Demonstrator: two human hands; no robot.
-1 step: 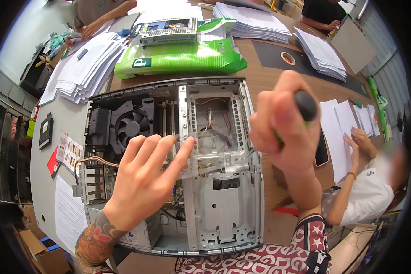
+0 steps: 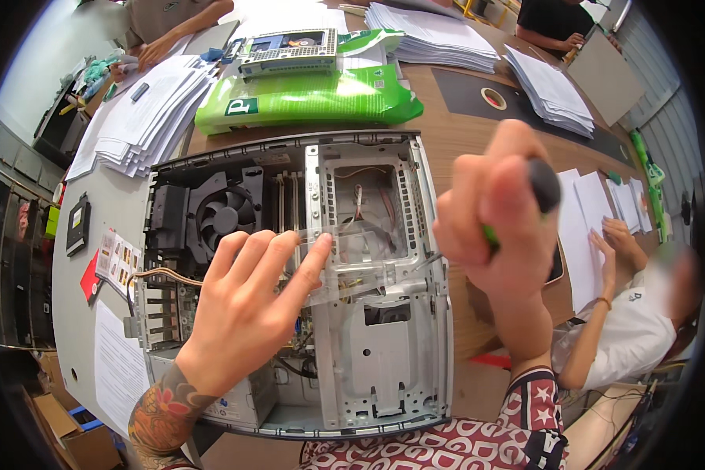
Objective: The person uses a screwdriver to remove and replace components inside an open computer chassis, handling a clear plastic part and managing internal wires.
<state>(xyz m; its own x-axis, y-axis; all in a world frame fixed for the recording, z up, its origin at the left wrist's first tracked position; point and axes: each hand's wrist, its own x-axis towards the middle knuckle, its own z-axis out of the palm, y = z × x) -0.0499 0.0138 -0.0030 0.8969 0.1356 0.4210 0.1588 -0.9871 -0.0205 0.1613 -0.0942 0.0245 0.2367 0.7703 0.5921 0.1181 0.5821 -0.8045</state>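
An opened desktop computer case (image 2: 368, 352) lies flat, with a black fan (image 2: 225, 219) at its upper left and a metal drive frame at its right. My left hand (image 2: 254, 305) has its fingers apart, index fingertip resting on a clear plastic piece (image 2: 348, 274) across the case's middle. My right hand (image 2: 505, 211) is closed around a screwdriver (image 2: 542, 185) with a black-and-green handle, raised by the case's right side, its shaft angled down-left toward the plastic piece and case edge.
Paper stacks (image 2: 149, 110), a green package (image 2: 305, 102) with a metal drive unit (image 2: 286, 51) on it, a tape roll (image 2: 493, 99) and a black drive (image 2: 78, 223) surround the case. A co-worker (image 2: 619, 337) sits at right with hands on papers; others work across the table.
My right hand and the screwdriver have shifted slightly to the right. My left hand stays in about the same place.
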